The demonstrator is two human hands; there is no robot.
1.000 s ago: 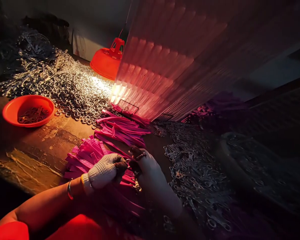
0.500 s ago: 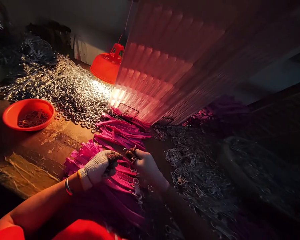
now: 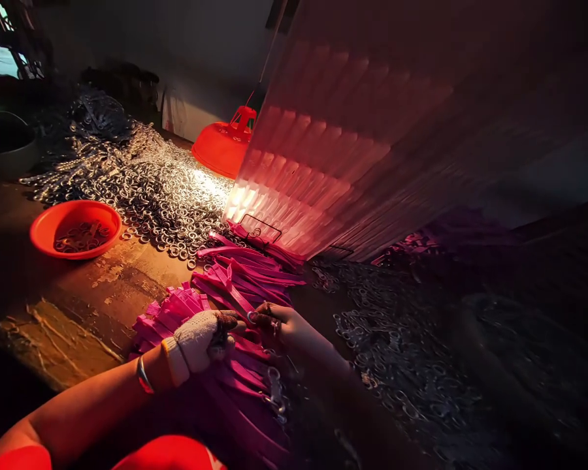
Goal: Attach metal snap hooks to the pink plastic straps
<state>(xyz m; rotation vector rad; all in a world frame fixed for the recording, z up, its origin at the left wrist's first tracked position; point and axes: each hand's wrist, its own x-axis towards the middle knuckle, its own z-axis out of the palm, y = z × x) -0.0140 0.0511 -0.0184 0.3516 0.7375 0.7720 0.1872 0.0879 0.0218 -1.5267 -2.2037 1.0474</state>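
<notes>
My left hand (image 3: 200, 343), in a white knit glove with dark fingertips, is closed at a pink strap (image 3: 238, 297). The strap slants up and away from between my hands. Pinched in my right hand (image 3: 289, 329), whose fingertips are wrapped in something dark, is a small metal ring (image 3: 250, 316) at the strap's lower end. Whether the strap passes through the ring cannot be made out. Beneath both hands lies a bundle of pink straps (image 3: 176, 307), with metal clasps (image 3: 274, 385) at its right side.
A large heap of metal rings (image 3: 166, 209) lies under a red lamp (image 3: 223, 147). At left stands a red bowl (image 3: 39, 228) with metal pieces in it. Translucent sheeting (image 3: 313, 176) hangs behind more pink straps (image 3: 269, 284). Several metal clasps (image 3: 396, 346) spread across the dark right side.
The view has shifted, so the scene sits lower and further right. My hands have come closer together, and a pink strap now rises between them at the ring.
</notes>
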